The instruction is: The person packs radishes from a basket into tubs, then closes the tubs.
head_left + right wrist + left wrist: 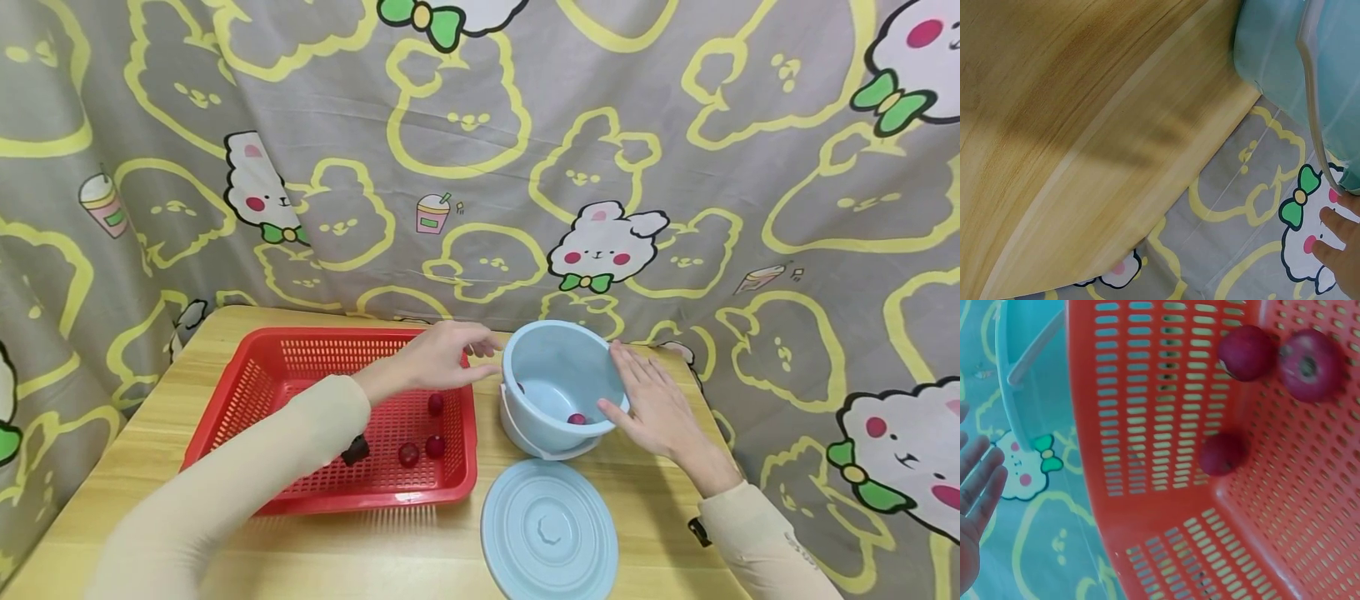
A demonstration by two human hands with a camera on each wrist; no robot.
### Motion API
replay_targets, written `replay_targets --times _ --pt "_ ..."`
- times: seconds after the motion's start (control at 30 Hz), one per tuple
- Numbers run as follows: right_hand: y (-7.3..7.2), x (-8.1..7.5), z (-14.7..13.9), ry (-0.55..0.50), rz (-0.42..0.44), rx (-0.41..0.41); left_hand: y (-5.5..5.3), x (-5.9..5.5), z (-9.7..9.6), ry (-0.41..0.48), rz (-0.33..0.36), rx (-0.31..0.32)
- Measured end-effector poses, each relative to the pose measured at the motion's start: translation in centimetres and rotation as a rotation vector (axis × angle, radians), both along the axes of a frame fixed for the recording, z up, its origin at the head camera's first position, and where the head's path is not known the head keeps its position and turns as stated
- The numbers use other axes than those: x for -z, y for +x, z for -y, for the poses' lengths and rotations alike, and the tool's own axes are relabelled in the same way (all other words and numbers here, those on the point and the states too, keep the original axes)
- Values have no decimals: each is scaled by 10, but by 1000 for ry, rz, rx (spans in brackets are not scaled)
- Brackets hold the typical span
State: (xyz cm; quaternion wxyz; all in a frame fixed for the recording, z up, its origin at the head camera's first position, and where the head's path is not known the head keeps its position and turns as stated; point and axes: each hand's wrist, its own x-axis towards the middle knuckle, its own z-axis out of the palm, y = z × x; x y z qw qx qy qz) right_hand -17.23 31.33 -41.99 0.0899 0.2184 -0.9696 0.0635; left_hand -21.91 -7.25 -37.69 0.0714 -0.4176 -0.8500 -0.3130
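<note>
A light-blue bucket stands on the table, its mouth facing up toward me. Inside it lies a round dark-red fruit, and part of another shows by the left wall. My right hand rests against the bucket's right rim with straight fingers, the thumb at the front edge. Just left of the rim, my left hand holds nothing, its fingers loosely bent, above the right end of a red plastic basket. Several similar fruits lie in that basket's right end.
In front of the bucket a round blue lid lies flat on the wooden table. A grey curtain with cartoon prints hangs right behind the table. The bucket's handle hangs down along its side.
</note>
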Motion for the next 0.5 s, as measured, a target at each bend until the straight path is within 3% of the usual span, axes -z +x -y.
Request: replay_targets --times 0.27,0.5 --pt "0 1 0 1 -4 0 -1 9 22 -53 40 -70" --pt "0 0 0 4 -13 -5 -3 21 38 -92 60 -73"
